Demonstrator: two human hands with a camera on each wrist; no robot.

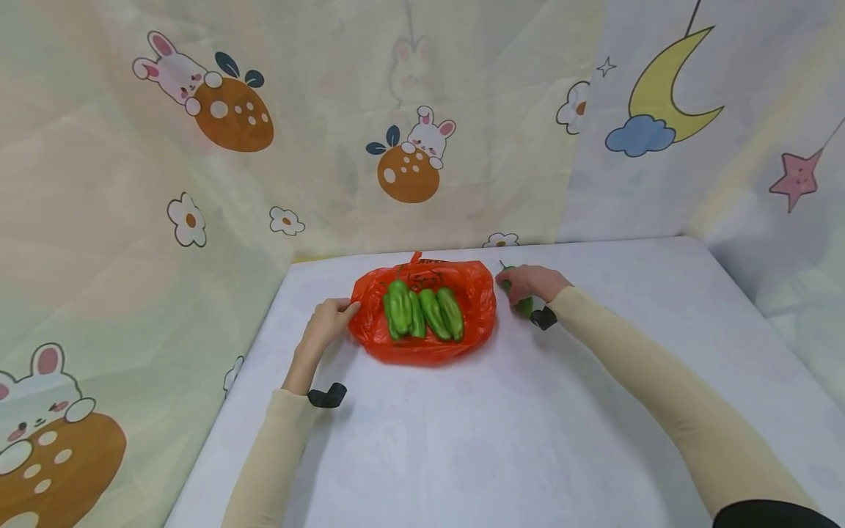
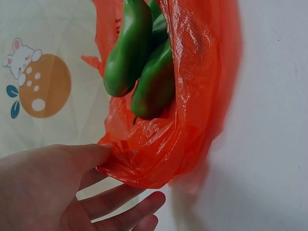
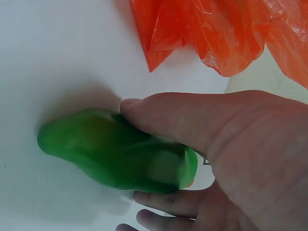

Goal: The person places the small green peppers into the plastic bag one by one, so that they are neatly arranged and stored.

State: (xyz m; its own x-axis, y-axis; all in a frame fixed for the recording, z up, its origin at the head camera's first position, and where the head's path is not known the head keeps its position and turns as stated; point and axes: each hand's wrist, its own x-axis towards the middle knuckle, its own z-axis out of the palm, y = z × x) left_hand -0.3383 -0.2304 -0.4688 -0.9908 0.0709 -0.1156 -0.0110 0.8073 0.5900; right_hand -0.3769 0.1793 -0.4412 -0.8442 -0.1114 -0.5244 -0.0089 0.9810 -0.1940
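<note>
Several green peppers lie side by side in an open red plastic bag near the table's far edge. My left hand pinches the bag's left rim between thumb and fingers; in the left wrist view the thumb presses on the crumpled red film. To the right of the bag, my right hand holds a single green pepper. In the right wrist view the thumb lies along one side of it and the fingers along the other. This pepper's blunt end points away from the palm.
The white table reaches toward me and far to the right. Behind it hangs a pale cloth printed with rabbits, flowers and a moon. A dark wrist strap piece sits by the left sleeve, another by the right.
</note>
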